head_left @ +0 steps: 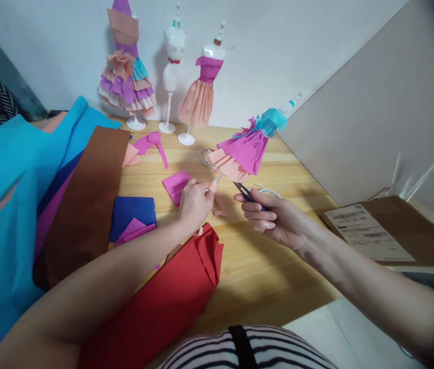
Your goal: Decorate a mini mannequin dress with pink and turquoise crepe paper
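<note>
four mannequins (245,148) (one tilted), one scissors (244,192)

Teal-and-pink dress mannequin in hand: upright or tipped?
Tipped. The mannequin leans, head up-right, its pole pinched by the left hand; the right hand holds scissors beside it; the three mannequins at the wall stand upright.

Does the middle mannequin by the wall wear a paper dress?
No, the middle mannequin shows its bare white body, with only a thin red band.

Handles of the scissors (244,192) are hidden inside the right hand (274,218).
</note>
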A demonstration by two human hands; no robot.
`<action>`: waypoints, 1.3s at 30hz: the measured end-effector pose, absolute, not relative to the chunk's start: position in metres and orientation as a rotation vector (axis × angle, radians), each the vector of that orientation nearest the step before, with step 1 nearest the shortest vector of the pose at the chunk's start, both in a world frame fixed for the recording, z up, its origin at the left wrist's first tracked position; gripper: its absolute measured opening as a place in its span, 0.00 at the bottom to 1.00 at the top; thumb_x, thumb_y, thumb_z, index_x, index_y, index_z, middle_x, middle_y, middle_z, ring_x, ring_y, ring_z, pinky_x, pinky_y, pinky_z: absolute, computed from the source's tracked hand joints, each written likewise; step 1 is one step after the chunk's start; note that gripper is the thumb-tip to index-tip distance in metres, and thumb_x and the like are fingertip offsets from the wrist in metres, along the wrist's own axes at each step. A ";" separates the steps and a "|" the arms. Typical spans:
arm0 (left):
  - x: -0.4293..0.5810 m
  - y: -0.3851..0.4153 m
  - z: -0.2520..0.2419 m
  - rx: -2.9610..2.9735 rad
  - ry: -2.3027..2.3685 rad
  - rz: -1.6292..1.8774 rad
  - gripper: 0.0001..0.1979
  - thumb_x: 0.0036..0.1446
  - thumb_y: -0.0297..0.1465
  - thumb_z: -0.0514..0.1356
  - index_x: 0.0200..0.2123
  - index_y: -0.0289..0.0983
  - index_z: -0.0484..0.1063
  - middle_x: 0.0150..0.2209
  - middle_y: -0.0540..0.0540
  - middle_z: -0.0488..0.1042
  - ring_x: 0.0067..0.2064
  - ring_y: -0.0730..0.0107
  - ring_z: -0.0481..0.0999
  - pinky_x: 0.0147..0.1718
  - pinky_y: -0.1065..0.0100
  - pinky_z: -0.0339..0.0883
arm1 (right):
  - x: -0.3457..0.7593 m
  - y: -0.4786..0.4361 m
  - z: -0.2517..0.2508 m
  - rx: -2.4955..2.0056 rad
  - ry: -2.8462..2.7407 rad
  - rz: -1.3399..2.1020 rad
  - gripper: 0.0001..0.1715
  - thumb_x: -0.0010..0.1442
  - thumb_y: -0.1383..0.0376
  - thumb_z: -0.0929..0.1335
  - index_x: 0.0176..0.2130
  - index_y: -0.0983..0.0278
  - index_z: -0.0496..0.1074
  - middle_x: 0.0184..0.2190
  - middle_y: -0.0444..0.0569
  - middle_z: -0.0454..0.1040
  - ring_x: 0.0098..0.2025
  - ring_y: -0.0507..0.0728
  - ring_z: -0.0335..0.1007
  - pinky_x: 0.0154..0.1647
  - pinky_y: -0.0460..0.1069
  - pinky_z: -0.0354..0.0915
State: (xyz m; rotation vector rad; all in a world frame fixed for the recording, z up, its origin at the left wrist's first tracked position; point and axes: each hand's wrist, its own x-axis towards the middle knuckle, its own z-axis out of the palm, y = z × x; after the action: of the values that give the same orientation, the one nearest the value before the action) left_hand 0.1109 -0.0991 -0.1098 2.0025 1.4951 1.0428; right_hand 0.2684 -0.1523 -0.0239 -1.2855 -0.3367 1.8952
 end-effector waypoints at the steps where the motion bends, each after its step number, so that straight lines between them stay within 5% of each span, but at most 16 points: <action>1: 0.111 -0.099 -0.110 2.006 1.497 1.043 0.17 0.60 0.35 0.53 0.21 0.36 0.72 0.21 0.48 0.63 0.27 0.68 0.63 0.29 0.67 0.55 | 0.269 -0.152 -0.025 -1.289 -0.332 1.893 0.19 0.66 0.66 0.58 0.33 0.75 0.72 0.21 0.37 0.48 0.15 0.41 0.34 0.10 0.37 0.41; 8: 0.111 -0.099 -0.111 1.994 1.490 1.070 0.15 0.58 0.32 0.54 0.20 0.36 0.70 0.21 0.49 0.61 0.27 0.69 0.63 0.29 0.68 0.55 | 0.276 -0.157 -0.037 -1.260 -0.603 1.941 0.10 0.59 0.64 0.66 0.34 0.71 0.72 0.20 0.36 0.48 0.16 0.41 0.32 0.12 0.38 0.40; 15: 0.108 -0.097 -0.107 1.893 1.331 1.088 0.16 0.57 0.32 0.54 0.18 0.36 0.70 0.19 0.51 0.61 0.27 0.71 0.64 0.28 0.69 0.55 | 0.285 -0.172 -0.045 -1.445 -1.190 1.872 0.21 0.51 0.55 0.73 0.36 0.70 0.73 0.16 0.37 0.55 0.16 0.42 0.39 0.15 0.42 0.33; 26: 0.111 -0.107 -0.088 1.256 0.849 0.967 0.11 0.49 0.36 0.59 0.22 0.33 0.71 0.19 0.52 0.68 0.19 0.75 0.69 0.18 0.74 0.64 | 0.291 -0.174 -0.043 -1.262 -1.377 1.623 0.22 0.53 0.51 0.70 0.33 0.68 0.69 0.16 0.36 0.51 0.17 0.44 0.40 0.17 0.44 0.37; 30: 0.110 -0.106 -0.088 1.098 0.732 0.927 0.07 0.45 0.32 0.60 0.25 0.32 0.73 0.20 0.50 0.72 0.19 0.73 0.71 0.17 0.73 0.66 | 0.288 -0.173 -0.038 -1.240 -1.584 1.495 0.22 0.52 0.50 0.70 0.30 0.67 0.69 0.18 0.39 0.56 0.19 0.46 0.46 0.19 0.44 0.43; 35: 0.104 -0.103 -0.085 1.014 0.579 0.886 0.11 0.44 0.34 0.63 0.27 0.30 0.74 0.19 0.46 0.73 0.18 0.72 0.71 0.15 0.74 0.63 | 0.296 -0.158 -0.044 -1.348 -1.620 0.944 0.21 0.48 0.52 0.71 0.21 0.65 0.67 0.17 0.41 0.60 0.20 0.48 0.53 0.21 0.45 0.51; 39: 0.104 -0.102 -0.080 1.044 0.568 0.911 0.15 0.44 0.37 0.63 0.27 0.29 0.74 0.21 0.44 0.74 0.18 0.72 0.71 0.16 0.73 0.63 | 0.293 -0.141 -0.055 -1.333 -1.484 0.734 0.16 0.50 0.54 0.70 0.32 0.65 0.77 0.24 0.48 0.74 0.25 0.53 0.67 0.26 0.47 0.63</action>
State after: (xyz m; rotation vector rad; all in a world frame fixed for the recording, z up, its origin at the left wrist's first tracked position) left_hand 0.1035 -0.1022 -0.0799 1.0438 0.5680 0.9115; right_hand 0.2933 -0.1413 -0.0551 -1.3335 -1.4839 0.7340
